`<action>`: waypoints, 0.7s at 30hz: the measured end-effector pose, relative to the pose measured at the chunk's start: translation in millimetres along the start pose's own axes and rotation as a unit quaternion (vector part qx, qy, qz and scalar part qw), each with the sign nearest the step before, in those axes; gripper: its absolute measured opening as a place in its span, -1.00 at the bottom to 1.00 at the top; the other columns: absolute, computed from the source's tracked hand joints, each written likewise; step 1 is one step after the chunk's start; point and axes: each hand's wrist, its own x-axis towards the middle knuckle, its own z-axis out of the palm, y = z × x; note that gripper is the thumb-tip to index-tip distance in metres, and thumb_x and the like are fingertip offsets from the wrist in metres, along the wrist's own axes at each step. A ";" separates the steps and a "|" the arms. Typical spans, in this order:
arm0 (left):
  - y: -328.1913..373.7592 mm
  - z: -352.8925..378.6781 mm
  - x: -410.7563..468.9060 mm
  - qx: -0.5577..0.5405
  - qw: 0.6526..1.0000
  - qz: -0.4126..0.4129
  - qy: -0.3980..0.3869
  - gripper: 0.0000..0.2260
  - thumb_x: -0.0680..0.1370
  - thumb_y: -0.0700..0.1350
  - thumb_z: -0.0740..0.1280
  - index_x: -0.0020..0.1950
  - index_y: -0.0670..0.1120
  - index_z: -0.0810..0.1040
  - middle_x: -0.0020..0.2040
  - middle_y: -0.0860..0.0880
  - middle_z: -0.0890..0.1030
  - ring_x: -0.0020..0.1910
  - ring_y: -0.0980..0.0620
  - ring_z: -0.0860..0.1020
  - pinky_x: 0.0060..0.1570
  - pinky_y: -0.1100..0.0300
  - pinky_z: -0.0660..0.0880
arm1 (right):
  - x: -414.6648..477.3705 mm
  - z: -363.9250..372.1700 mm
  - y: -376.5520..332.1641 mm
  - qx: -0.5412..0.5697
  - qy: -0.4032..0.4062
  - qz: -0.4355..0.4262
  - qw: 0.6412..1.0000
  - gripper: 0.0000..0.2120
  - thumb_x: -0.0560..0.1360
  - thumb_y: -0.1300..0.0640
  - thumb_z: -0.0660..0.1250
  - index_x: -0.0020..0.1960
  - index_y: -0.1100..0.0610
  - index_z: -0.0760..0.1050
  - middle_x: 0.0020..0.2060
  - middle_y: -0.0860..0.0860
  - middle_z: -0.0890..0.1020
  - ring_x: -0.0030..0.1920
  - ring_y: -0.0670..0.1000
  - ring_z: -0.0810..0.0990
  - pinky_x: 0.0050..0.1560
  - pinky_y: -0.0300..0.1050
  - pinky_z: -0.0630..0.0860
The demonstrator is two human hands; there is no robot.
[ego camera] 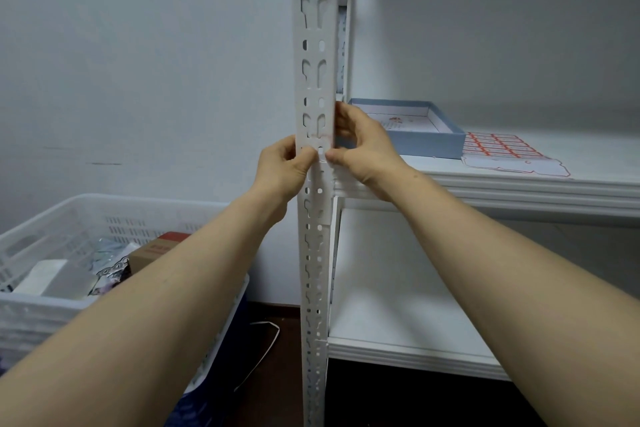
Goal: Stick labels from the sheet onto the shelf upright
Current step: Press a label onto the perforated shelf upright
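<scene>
Our two bare forearms reach up from the bottom corners and meet at the white slotted shelf upright (315, 45), which runs upright through the middle of the view. We have our left hand (282, 166) on the post's left edge, its fingers curled in tight and its thumb laid across the front face. We have our right hand (363, 146) on the right edge, with its upper fingers hooked round the side of the post and its thumb tip brought in to the front. Both thumb tips nearly meet over a small white label (322, 159) that lies on the front of the post, just below a pair of round holes. It is so pale against the metal that we cannot tell whether it is fully stuck down.

Just beside our right hand, a shallow blue box (446, 144) with a printed paper inside stands on the white shelf board (519, 189). To its right on the same board lies the label sheet (498, 149), with rows of red-edged labels and its near part already peeled bare. A lower shelf board (398, 308) sits beneath.

Left of the post stands a white plastic basket (69, 215), and in it we can see a brown cardboard box (156, 250) and some packets. A thin white cord (268, 343) lies on the dark floor near the foot of the post
</scene>
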 end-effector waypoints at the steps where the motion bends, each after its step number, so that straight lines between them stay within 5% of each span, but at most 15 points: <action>1: 0.9 0.6 -0.2 -0.004 1.000 -0.003 0.003 -0.78 0.51 -0.27 0.27 -0.17 0.03 0.60 -0.18 0.05 0.64 -0.17 0.06 0.58 0.00 0.16 0.55 | 0.2 -0.1 0.4 -0.001 0.001 0.000 1.000 -0.33 0.40 0.48 0.32 0.44 0.16 0.23 0.28 0.06 0.48 0.17 -0.13 0.43 -0.17 -0.54 0.48; 9: 3.6 3.0 -0.3 0.010 1.000 0.003 0.018 -0.77 0.51 -0.26 0.25 -0.21 0.01 0.60 -0.25 0.04 0.61 -0.28 0.10 0.52 -0.18 0.27 0.49 | 1.1 0.4 1.2 0.000 0.003 0.001 1.000 -0.33 0.40 0.48 0.33 0.44 0.15 0.23 0.29 0.04 0.48 0.22 -0.11 0.44 -0.15 -0.53 0.47; 21: 1.0 -5.7 -3.1 0.034 0.999 0.031 -0.026 -0.82 0.53 -0.25 0.29 -0.08 0.00 0.62 -0.14 0.02 0.65 -0.10 0.02 0.59 0.07 0.09 0.56 | 1.5 1.5 2.2 0.006 0.007 -0.005 1.000 -0.34 0.38 0.51 0.31 0.42 0.18 0.26 0.24 0.05 0.49 0.17 -0.12 0.44 -0.15 -0.55 0.46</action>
